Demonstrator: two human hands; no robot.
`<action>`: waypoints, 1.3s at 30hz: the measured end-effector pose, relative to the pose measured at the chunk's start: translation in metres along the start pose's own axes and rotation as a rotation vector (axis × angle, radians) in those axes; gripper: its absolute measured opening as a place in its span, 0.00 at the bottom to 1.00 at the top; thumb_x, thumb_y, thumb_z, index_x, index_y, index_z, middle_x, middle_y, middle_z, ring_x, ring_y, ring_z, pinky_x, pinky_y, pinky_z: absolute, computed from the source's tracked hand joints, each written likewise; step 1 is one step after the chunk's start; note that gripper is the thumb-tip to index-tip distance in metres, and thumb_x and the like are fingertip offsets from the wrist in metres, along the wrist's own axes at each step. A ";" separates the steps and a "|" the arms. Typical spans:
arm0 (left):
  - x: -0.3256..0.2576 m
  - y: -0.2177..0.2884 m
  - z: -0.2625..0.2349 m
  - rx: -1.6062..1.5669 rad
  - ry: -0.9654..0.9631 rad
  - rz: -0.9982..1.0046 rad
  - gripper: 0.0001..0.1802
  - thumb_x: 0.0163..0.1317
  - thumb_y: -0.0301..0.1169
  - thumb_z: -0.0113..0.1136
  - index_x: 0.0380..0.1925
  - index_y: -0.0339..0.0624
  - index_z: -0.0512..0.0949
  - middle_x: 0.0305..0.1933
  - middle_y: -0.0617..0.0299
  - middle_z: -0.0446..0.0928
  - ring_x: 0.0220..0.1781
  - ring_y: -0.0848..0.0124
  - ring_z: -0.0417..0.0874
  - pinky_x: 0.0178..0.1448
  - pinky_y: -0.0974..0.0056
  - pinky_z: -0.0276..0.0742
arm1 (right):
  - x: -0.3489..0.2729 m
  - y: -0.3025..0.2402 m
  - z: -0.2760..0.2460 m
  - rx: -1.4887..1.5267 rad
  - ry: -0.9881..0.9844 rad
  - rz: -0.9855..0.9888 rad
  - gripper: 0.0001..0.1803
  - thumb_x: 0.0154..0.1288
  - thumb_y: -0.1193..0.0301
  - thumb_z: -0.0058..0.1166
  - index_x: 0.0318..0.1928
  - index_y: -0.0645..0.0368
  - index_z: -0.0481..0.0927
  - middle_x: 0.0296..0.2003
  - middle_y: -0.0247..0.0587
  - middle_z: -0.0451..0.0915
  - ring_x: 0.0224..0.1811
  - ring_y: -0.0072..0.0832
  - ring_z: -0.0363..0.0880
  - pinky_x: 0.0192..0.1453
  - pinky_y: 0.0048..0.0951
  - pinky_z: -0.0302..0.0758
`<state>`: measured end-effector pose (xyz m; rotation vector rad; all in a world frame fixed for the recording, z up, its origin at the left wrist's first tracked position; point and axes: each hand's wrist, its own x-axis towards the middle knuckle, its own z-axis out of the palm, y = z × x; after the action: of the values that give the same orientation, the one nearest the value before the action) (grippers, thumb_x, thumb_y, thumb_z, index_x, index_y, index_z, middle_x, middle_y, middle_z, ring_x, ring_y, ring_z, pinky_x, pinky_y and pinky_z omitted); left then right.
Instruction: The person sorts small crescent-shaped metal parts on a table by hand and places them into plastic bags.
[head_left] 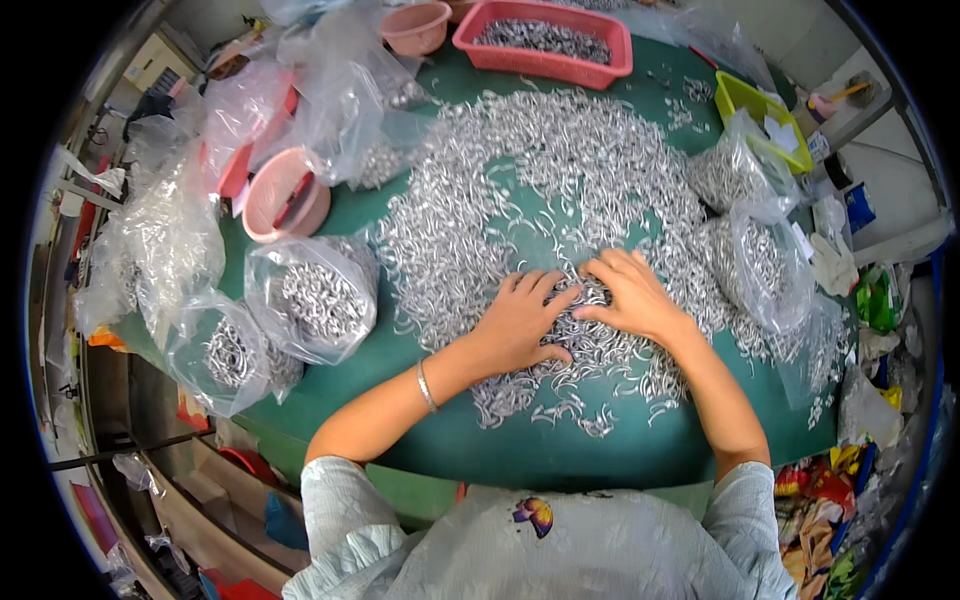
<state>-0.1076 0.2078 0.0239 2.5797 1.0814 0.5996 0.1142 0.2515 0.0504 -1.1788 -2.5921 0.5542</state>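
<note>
Head view: both hands rest palm down on the near part of a broad spread of curved silver metal pieces (pixel 590 140), which covers the middle of the green table (pixel 400 425). The left hand (pixel 515 325) lies with fingers fanned and thumb set apart; the right hand (pixel 635 300) faces it, fingers loosely bent. Neither is clenched — whether any piece is caught under the fingertips cannot be told. The facing position apparently lets the two hands bound a small patch of pieces between them. At the left, a front clear bag (pixel 345 345) and an outer clear bag (pixel 185 350) stand with mouths open, probably so their contents stay reachable without spilling. Behind them sit a pink basin (pixel 290 228) containing a red-and-dark object, and crumpled plastic sheeting (pixel 185 250). A coral basket (pixel 545 66), filled with similar pieces, stands at the far edge beside a small pink bowl (pixel 418 38). At the right, a filled bag (pixel 795 300) and a lime tray (pixel 735 95) border the spread. Bags on both flanks limit sideways reach — the near edge presents no such obstruction.
</note>
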 end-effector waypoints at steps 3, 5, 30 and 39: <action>-0.004 0.010 -0.006 -0.092 -0.195 -0.007 0.39 0.49 0.42 0.72 0.63 0.48 0.69 0.65 0.53 0.66 0.62 0.52 0.67 0.61 0.49 0.66 | -0.034 -0.009 -0.006 -0.033 -0.016 0.070 0.22 0.54 0.58 0.66 0.45 0.56 0.77 0.38 0.48 0.75 0.45 0.43 0.74 0.51 0.40 0.65; 0.000 0.010 -0.011 -0.102 -0.123 -0.027 0.31 0.50 0.37 0.71 0.55 0.46 0.73 0.60 0.53 0.70 0.58 0.52 0.72 0.58 0.51 0.70 | -0.050 -0.009 -0.001 -0.046 0.072 0.041 0.22 0.52 0.59 0.67 0.45 0.55 0.77 0.38 0.47 0.74 0.44 0.43 0.73 0.50 0.42 0.65; -0.014 -0.003 -0.023 -0.077 0.202 -0.218 0.21 0.61 0.28 0.60 0.55 0.39 0.74 0.62 0.50 0.72 0.63 0.52 0.72 0.67 0.50 0.66 | -0.037 0.009 -0.010 1.575 0.325 0.479 0.08 0.69 0.69 0.47 0.39 0.61 0.76 0.26 0.31 0.74 0.25 0.22 0.68 0.28 0.24 0.64; -0.024 0.051 0.013 0.116 -0.089 -0.054 0.21 0.64 0.38 0.58 0.55 0.43 0.75 0.70 0.52 0.62 0.72 0.44 0.58 0.71 0.32 0.52 | 0.039 -0.007 0.016 0.090 0.182 0.407 0.17 0.59 0.59 0.64 0.35 0.63 0.82 0.28 0.44 0.83 0.30 0.41 0.82 0.34 0.38 0.75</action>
<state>-0.0856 0.1540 0.0273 2.6377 1.1841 0.4164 0.0784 0.2734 0.0416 -1.6530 -2.1608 0.6006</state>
